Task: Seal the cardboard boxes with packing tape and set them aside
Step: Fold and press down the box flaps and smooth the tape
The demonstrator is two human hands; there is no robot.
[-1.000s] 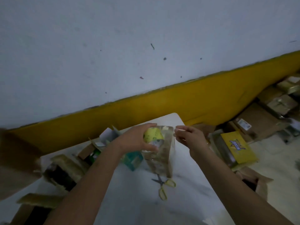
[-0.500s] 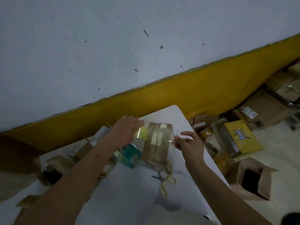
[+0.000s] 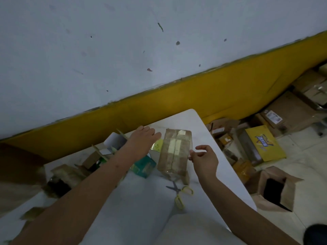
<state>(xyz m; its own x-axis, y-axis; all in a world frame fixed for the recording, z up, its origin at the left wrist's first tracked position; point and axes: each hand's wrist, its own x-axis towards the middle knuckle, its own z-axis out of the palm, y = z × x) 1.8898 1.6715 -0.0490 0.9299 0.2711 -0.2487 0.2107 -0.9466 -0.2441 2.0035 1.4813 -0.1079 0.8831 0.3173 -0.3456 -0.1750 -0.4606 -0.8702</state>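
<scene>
Reaching left hand, fingers straight, beside the taped box; right hand pinching its right edge.

A packing room — cardboard parcels heaped on the floor beside a cluttered white table.

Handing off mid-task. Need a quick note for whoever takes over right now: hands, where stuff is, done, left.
Left hand: open, fingers straight, over the yellow-green tape roll; contact unclear.
Right hand: pinches the right edge of the cardboard box.
Where: the box lies on the white table, with the scissors just in front of it.
Done: the top seam and sides look taped.
Left: check that the tape is cut and pressed down, then set the box aside. An open box at the table's left looks unsealed.
</scene>
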